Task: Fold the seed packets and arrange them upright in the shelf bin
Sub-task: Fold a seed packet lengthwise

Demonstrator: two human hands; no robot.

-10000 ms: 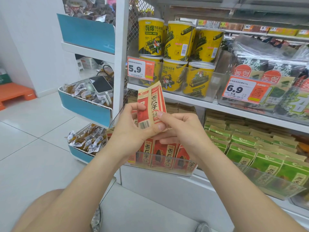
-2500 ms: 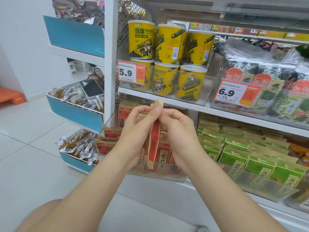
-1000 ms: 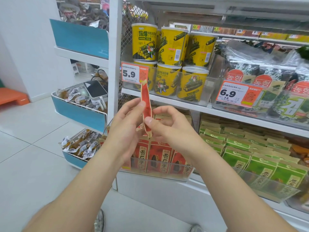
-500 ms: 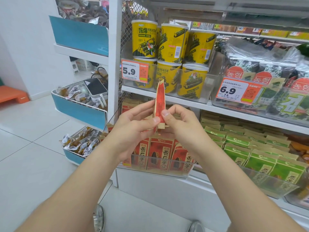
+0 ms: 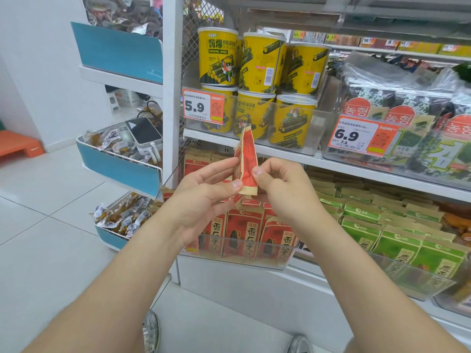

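Around the clear shelf bin (image 5: 275, 263) rises the white shelving unit (image 5: 172, 98), which carries the bin on its lower level. Left of the bin, on the unit's side, hang blue-fronted baskets (image 5: 119, 171) of small wrapped snacks. Right of the bin, on the same level, rows of green packets (image 5: 397, 240) stand upright. Above the bin, on the next shelf up, yellow tubs (image 5: 257, 72) are stacked two high.

Inside the bin, red seed packets (image 5: 244, 233) stand upright, their printed faces showing through the front wall.

Above the bin both bare hands meet. The left hand (image 5: 206, 202) pinches the lower left edge of one red seed packet (image 5: 246, 159) between thumb and fingertips. The right hand (image 5: 285, 192) pinches the packet's lower right edge with thumb and curled forefinger. This held packet is folded narrow along its length and stands nearly upright, its top leaning a little left. It hangs clear of the bin, and its top reaches the base of the yellow tubs.

Above and left of the bin, an orange price tag (image 5: 204, 105) reading 5.9 hangs before the tubs.
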